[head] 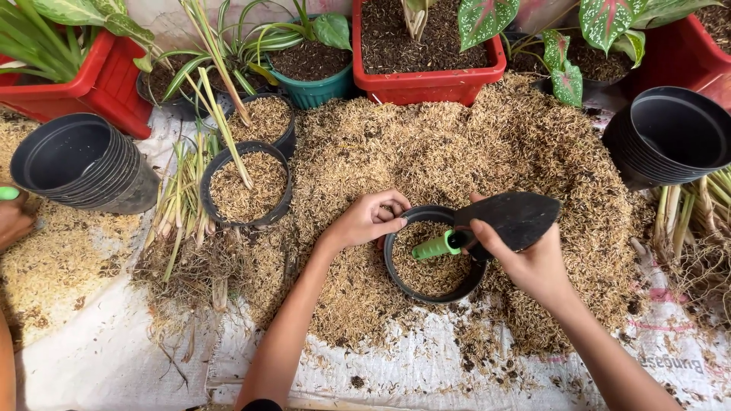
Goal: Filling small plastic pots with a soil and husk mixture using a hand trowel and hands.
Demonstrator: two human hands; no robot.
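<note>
1. White woven sheet (114, 358) covers the ground nearest the camera, with husk crumbs scattered on it.
2. Small black pot (432, 259) sits at the near edge of the rice-husk heap (457, 144), partly filled with husks.
3. Left hand (371, 218): fingers curled over the pot's far-left rim, clamped on it.
4. Right hand (525, 259): closed around a black trowel (512, 219), gripping where blade meets handle. The blade points away and to the right, beyond the pot rim; the green handle (439, 245) lies over the pot's mouth (whether it touches the husks inside, cannot tell).
5. Left of the pot, two black pots filled with husks (247, 186), each with a pale-green cutting standing in it; loose cuttings (183, 198) lie just beside them.
6. Stacks of empty black pots lie tilted at far left (76, 164) and far right (670, 137).
7. Farthest back: red planters (426, 80) and a teal pot (314, 84) with dark soil and green and pink-veined leafy plants.
8. Another person's hand (11, 217) shows at the left edge.
</note>
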